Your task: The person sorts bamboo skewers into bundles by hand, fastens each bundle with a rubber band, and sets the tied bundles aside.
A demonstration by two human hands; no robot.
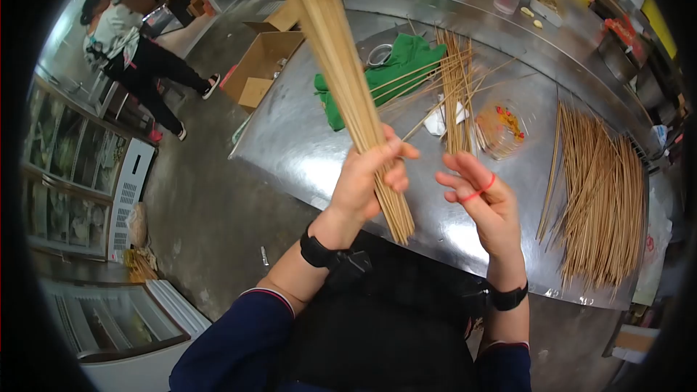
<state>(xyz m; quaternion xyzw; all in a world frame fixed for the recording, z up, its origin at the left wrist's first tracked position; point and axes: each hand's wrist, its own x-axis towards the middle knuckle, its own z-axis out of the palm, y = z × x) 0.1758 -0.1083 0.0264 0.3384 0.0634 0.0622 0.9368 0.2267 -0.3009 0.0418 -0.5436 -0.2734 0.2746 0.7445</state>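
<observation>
My left hand point(367, 174) is closed around a thick bundle of bamboo skewers point(341, 65), lifted above the table and tilted up to the left. Something red wraps the bundle's top end; the skewers' lower ends stick out below my fist. My right hand point(483, 203) is raised beside it, apart from the bundle, with fingers partly bent. A red rubber band point(479, 190) is looped around those fingers, held on them. Beyond my hands lies a loose pile of skewers point(456, 94), and a larger pile of skewers point(599, 196) spreads at the right.
The metal table point(290, 131) also bears a green cloth point(406, 65), a small bowl point(379, 55) and a clear plastic container point(501, 127) with red and yellow bits. A cardboard box point(261, 65) stands past its left edge. Another person point(127, 43) stands at the far left, near glass-door fridges point(69, 160).
</observation>
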